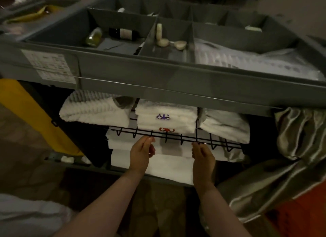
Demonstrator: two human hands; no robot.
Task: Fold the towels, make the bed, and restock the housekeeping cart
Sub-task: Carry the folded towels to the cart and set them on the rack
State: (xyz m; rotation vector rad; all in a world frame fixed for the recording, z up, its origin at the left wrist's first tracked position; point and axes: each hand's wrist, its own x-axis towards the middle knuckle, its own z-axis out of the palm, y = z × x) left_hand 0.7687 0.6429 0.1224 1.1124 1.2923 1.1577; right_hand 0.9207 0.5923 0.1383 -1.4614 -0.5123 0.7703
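I am standing in a dim room, looking down at the grey cart [158, 81] that is filling most of my view. Its top tray [176, 67] is divided into compartments, with two bottles [121, 33] lying in the left one and small soaps [164, 42] in the middle one. Under the tray a black wire shelf [178, 137] is running left to right in front of me, and folded towels [166, 119] are sitting on it in three stacks side by side; the middle stack is showing a purple mark above a red one. More white linen [169, 163] is lying on the level below, behind my hands.

My left hand [142, 151] and right hand [202, 154] are reaching up to the shelf's front rail, one to each side of the middle stack. The fingers [149, 139] of both hands are curling at the wire, touching or just about gripping it; I cannot tell whether they are closing fully round it. They are holding no towel. The middle stack is lying just above and beyond my fingertips, its long axis parallel to the rail, about equally near to both hands, so I am judging that the next move calls for both.
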